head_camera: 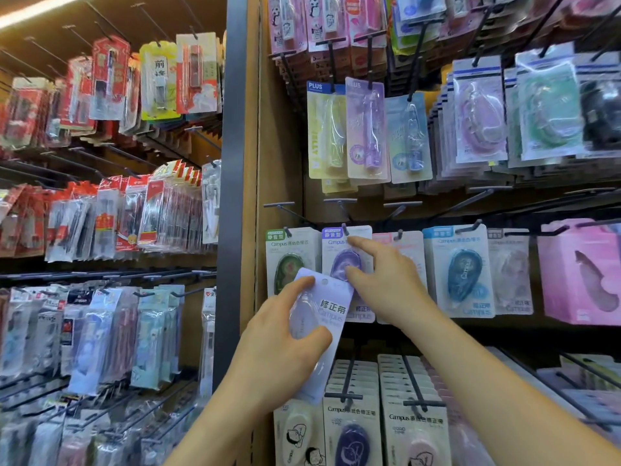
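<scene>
Correction-tape pack [331, 311], lilac with a clear blister, sits in my left hand [282, 344]. My thumb lies across the blister's lower front, my forefinger runs up the card's left edge, and the rest of my fingers curl behind it, so the pack is firmly gripped. It is tilted, its top leaning right, with the punched hole at the upper end free of any peg. It is held in front of the display, just below and left of the hanging purple pack [337, 255], overlapping that pack's lower left corner.

My right hand [386, 284] reaches to the hanging purple pack with the forefinger and thumb stretched out straight. The forefinger tip is at the card's top, just beside the peg hook [344, 228], and the thumb tip is at the blister, close to the top corner of the pack I hold. This hand closes round nothing.

To the left hangs a green pack [285, 260]; to the right, well apart, a blue pack [460, 270].
</scene>
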Demonstrator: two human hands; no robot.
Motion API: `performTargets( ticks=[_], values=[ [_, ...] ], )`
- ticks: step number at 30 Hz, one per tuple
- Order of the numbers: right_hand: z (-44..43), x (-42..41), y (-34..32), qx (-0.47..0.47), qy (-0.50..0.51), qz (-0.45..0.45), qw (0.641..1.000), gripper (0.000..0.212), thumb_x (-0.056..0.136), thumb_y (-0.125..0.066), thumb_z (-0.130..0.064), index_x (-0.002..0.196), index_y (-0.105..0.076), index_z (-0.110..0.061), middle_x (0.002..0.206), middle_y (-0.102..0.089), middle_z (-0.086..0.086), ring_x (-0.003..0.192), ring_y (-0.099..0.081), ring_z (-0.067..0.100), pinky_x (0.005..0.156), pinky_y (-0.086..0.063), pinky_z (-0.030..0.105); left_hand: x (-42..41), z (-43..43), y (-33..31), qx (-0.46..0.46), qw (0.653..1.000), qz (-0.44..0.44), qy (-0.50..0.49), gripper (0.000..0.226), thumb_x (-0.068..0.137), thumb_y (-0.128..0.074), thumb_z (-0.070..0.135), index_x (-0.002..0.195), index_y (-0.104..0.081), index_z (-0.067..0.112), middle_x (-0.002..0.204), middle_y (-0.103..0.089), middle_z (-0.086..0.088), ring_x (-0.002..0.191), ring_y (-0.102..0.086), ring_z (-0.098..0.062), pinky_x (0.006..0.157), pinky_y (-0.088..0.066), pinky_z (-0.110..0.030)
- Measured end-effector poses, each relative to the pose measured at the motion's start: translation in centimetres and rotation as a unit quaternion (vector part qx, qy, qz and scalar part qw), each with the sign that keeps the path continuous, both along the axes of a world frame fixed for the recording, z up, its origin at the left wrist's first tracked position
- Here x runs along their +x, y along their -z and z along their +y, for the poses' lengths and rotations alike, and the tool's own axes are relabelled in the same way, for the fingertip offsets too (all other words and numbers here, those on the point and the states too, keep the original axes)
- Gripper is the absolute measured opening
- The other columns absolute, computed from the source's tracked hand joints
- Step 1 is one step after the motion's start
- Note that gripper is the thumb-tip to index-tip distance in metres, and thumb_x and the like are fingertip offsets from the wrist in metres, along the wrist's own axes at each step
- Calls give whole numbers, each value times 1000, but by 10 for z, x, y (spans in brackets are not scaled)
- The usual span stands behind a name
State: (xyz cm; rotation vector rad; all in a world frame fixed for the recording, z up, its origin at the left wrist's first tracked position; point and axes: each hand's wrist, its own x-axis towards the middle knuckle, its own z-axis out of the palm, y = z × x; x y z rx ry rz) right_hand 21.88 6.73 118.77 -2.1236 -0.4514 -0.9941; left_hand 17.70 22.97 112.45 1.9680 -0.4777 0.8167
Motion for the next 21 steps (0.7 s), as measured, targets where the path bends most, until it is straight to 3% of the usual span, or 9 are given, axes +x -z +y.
performTargets(
  ticks=[2, 4, 8, 11, 14, 21],
  values=[
    [0, 0, -2, -49, 39, 13, 998, 51, 98, -53, -31, 147, -39, -35, 143, -53, -1, 122, -52, 21, 101, -40, 32, 1, 0, -1, -1, 1000, 4, -3, 72, 65, -52, 39, 136, -44, 50, 133, -48, 24, 124, -45, 0, 105, -41, -31],
    [-1, -1, -4, -91, 70, 25, 993, 53, 98, -51, -35, 148, -33, -39, 140, -55, 1, 114, -56, 23, 98, -43, 34, 0, 1, -1, 3, 1000, 9, -5, 72, 65, -52, 39, 136, -43, 50, 132, -47, 26, 124, -45, 0, 104, -42, -31],
    [0, 3, -9, -178, 139, 19, 974, 56, 99, -49, -39, 151, -28, -37, 136, -58, 3, 119, -55, 27, 97, -43, 38, -2, 1, 0, 16, 1000, 18, -11, 72, 65, -52, 40, 136, -43, 51, 132, -48, 25, 121, -49, -3, 103, -44, -33],
    [2, 11, -12, -197, 168, 16, 966, 57, 99, -48, -38, 152, -26, -37, 136, -57, 7, 118, -56, 31, 93, -48, 40, -4, 2, -1, 12, 1000, 16, -15, 69, 68, -54, 37, 135, -44, 51, 131, -52, 21, 116, -53, -7, 95, -47, -30],
    [4, 20, -14, -212, 191, 42, 958, 59, 100, -48, -36, 153, -21, -37, 137, -55, 11, 118, -55, 34, 93, -50, 45, -3, 4, -3, 8, 1000, 13, -15, 62, 75, -57, 31, 132, -45, 51, 128, -56, 17, 105, -57, -19, 75, -42, -22],
    [6, 19, -23, -241, 179, 131, 945, 77, 94, -59, -35, 155, -13, -32, 141, -48, 15, 125, -48, 38, 101, -46, 48, 2, 6, -6, -1, 1000, -4, -6, 56, 84, -62, 22, 129, -45, 51, 126, -56, 13, 105, -56, -12, 77, -44, -25]
  ],
)
